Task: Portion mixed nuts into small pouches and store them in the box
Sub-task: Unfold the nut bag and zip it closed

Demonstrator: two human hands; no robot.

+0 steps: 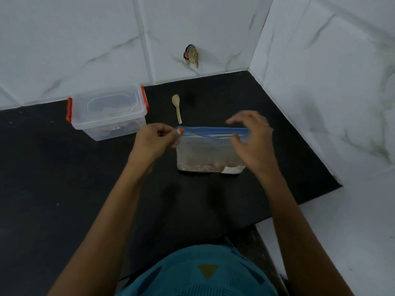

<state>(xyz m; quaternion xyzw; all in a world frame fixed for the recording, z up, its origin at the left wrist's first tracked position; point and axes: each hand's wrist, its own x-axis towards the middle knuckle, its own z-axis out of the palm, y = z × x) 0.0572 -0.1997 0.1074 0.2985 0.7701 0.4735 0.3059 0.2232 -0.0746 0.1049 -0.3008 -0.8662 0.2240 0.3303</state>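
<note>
A clear zip pouch (205, 152) with a blue seal strip stands upright on the black counter, with nuts showing at its bottom. My left hand (156, 139) pinches the pouch's top left corner. My right hand (250, 139) pinches the seal strip near its right end, the other fingers spread. A clear plastic box (106, 112) with red side clips and its lid on sits at the back left, with dark contents inside. A small wooden spoon (177, 108) lies between box and pouch.
The black counter (53, 178) ends at white marble-tiled walls behind and to the right. A small torn wrapper scrap (191, 55) hangs on the back wall. My teal shirt fills the bottom edge.
</note>
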